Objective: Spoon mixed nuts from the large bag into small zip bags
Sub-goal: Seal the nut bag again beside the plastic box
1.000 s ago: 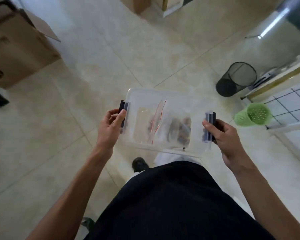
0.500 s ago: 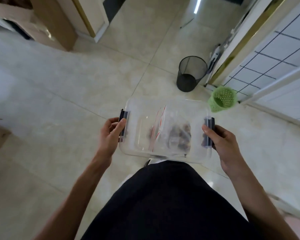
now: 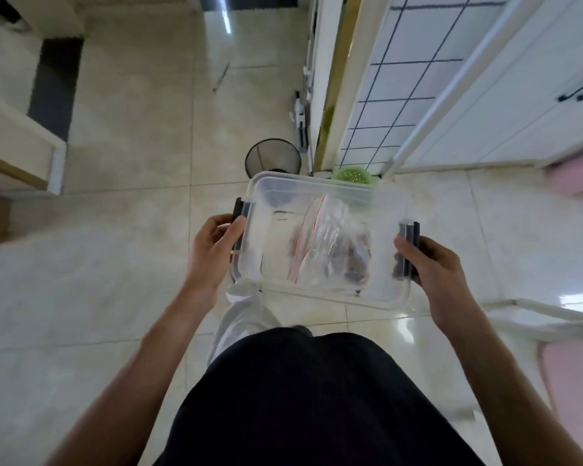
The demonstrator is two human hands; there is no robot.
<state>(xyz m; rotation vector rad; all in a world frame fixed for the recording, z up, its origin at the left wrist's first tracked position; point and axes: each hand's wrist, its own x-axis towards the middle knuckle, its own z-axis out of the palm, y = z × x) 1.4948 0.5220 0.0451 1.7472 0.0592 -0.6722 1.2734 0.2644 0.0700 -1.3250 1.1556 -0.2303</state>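
Note:
I carry a clear plastic box (image 3: pixel 270 264) with dark side latches in front of my waist. Inside it lie clear zip bags with red seal strips (image 3: pixel 312 230) and a bag of dark mixed nuts (image 3: pixel 354 257). My left hand (image 3: pixel 212 250) grips the box's left latch, thumb on the rim. My right hand (image 3: pixel 431 267) grips the right latch the same way. No spoon shows.
I stand on a pale tiled floor. A black mesh bin (image 3: pixel 272 158) and a green perforated basket (image 3: pixel 352 174) sit just past the box, by a gold-edged door frame (image 3: pixel 334 95). White cabinets (image 3: pixel 519 95) stand at right, pink items (image 3: pixel 572 176) beside them, and a low white unit (image 3: pixel 31 146) at left.
The view has swung round to the right as I walk with the box: the bin, the green basket and the door frame now lie straight ahead. Both hands keep their hold.

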